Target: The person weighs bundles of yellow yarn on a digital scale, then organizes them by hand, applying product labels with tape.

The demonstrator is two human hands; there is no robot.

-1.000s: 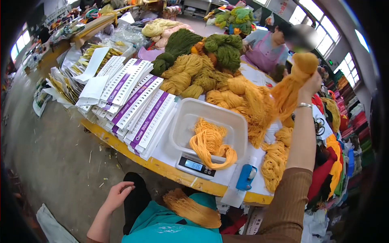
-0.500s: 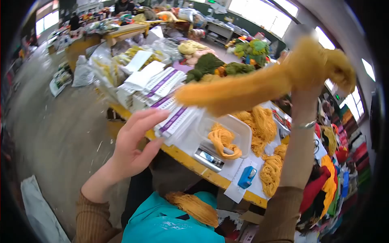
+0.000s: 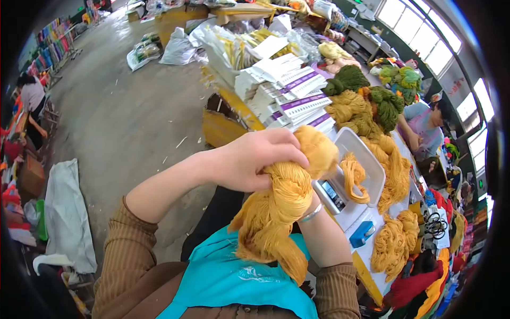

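Left hand (image 3: 254,161) now grips yarn (image 3: 289,196) (previously free).

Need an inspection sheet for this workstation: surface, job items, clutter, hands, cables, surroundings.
Surface: white-topped table, yellow edge, paint worn in places.
Job's things: golden skein held up; tub with more yarn inside; digital scale lit, reading too small to trust.
Clutter: card stacks, loose yarn heap, blue dispenser, black-handled scissors.
Hands: left grips the skein; right hidden behind it, grip can't be told.
Cables: nothing seen.
Surroundings: person across the table; pale sheet on the floor; bright windows behind.
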